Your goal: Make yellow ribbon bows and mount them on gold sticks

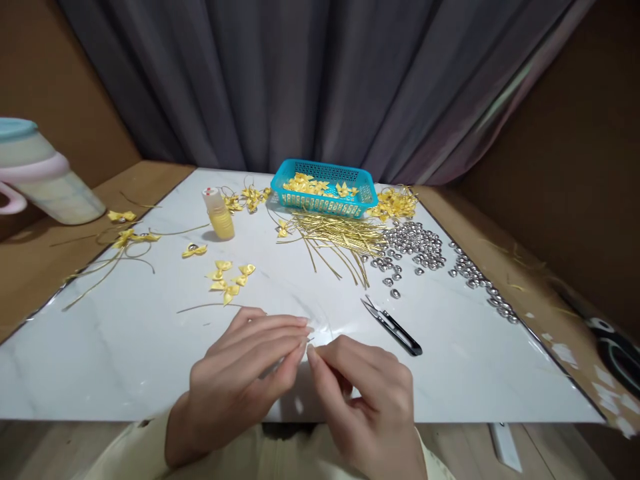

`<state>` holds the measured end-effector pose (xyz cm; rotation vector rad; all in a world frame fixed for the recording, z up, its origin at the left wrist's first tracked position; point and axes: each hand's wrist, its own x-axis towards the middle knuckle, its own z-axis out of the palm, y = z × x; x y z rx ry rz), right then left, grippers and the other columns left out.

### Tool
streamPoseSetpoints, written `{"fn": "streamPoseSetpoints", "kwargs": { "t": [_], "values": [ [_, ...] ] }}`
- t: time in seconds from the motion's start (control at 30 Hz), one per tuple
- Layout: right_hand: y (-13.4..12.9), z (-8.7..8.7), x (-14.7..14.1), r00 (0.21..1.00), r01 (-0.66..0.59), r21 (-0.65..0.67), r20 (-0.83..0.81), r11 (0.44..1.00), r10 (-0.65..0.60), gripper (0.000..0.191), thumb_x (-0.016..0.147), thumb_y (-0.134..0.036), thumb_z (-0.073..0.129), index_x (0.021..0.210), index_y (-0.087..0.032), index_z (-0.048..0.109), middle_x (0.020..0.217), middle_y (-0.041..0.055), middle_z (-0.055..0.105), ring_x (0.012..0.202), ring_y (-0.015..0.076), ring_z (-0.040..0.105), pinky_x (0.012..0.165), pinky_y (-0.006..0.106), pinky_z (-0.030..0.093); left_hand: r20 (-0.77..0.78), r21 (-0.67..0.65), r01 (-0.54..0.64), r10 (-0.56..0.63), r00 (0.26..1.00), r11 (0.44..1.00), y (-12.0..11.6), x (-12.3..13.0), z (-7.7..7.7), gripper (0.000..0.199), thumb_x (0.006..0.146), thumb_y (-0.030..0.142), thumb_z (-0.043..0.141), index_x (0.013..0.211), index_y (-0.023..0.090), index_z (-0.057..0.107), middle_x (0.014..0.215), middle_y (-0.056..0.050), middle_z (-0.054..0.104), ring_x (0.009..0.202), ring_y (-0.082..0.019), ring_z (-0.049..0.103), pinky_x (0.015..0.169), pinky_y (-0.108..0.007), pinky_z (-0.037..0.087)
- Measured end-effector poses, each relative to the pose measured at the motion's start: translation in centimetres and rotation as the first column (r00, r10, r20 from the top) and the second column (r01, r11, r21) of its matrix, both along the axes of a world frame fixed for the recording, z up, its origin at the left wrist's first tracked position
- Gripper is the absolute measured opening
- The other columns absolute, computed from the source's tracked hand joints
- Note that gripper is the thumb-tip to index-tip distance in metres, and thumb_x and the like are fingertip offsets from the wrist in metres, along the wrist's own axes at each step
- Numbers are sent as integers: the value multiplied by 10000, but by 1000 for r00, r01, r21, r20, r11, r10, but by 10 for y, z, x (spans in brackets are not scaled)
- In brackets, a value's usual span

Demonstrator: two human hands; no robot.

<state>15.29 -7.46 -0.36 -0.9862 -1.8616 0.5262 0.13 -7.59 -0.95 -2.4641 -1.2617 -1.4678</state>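
Observation:
Near the table's front edge, my left hand (245, 373) pinches with thumb and forefinger, its other fingers stretched out above. A tip of what looks like thin cord pokes from this pinch. To the left, a thin gold cord (210, 307) runs behind the same hand; whether it is one piece is hidden. My right hand (370, 393) is closed in a pinch, its fingertips almost meeting the left ones. What it grips is too small to make out. Black-handled thread snips (393, 325) lie right of the hands. Several yellow ribbon bows (227, 280) lie beyond the left hand.
A blue basket (325, 203) of yellow bows stands at the back, with gold cords (340, 233) before it. Silver beads (413, 240) spread rightward. A glue bottle (220, 217) stands left; a tumbler (55, 177) leans far left. Scissors (617, 353) lie at the right edge.

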Motion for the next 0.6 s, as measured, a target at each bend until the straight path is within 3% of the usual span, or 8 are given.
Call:
{"fn": "streamPoseSetpoints", "kwargs": {
  "t": [0.13,0.37,0.6],
  "values": [
    [-1,-2,-1,998,23,77,55,997,-27,328,836,-57,463,524,-152,432,515,-43,286,464,74,262,463,252,216,-39,20,-1,2,999,1000,1,-1,2,168,833,29,527,890,170,599,834,-39,740,825,-173,699,703,-311,535],
    [1,-2,0,998,36,91,52,995,-41,298,837,-52,464,554,-146,478,516,-40,298,465,78,265,466,258,211,-86,30,-14,17,996,999,1,0,4,182,837,32,508,877,181,604,837,-25,741,819,-172,699,716,-308,527],
    [2,-4,0,995,33,110,87,993,-42,334,830,-36,449,523,-158,403,523,-41,277,475,78,249,476,263,199,-119,35,2,2,993,999,0,0,2,176,834,21,517,906,158,601,860,-42,741,846,-181,694,740,-317,501]
  ]
}}
